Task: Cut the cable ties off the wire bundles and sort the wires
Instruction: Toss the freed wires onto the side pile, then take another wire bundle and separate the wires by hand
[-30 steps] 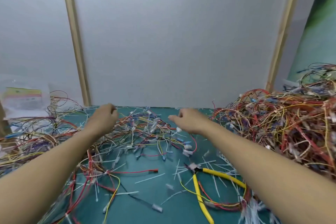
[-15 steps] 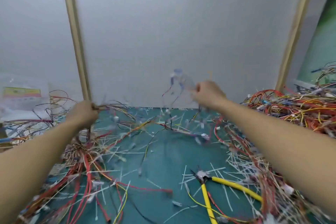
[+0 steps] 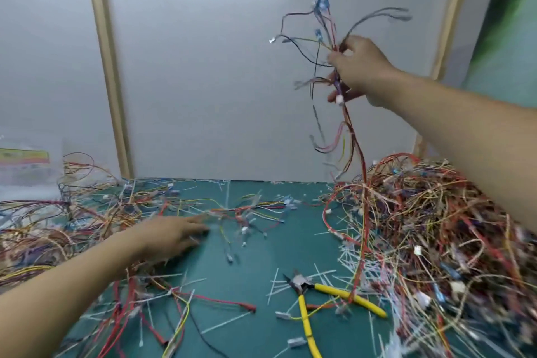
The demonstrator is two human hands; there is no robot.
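Right hand (image 3: 356,68) grips wire bundle (image 3: 334,46) — lifted high.

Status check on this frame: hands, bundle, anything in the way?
Right hand grips wire bundle, held high. Left hand flat among loose wires. Cutters idle on mat. Strands trail into right pile, may snag.

Your right hand (image 3: 359,67) has gone up from the mat (image 3: 261,264) to well above it, in front of the wall panel (image 3: 218,81). It now grips a wire bundle (image 3: 319,5) lifted clear — loose ends fan out over the fist, and the tails hang down to the heap of wires (image 3: 436,227) on the right. Your left hand (image 3: 171,234) has, it seems, let go of its strands — it now lies lower and nearer the middle, fingers stretched out over the mat.
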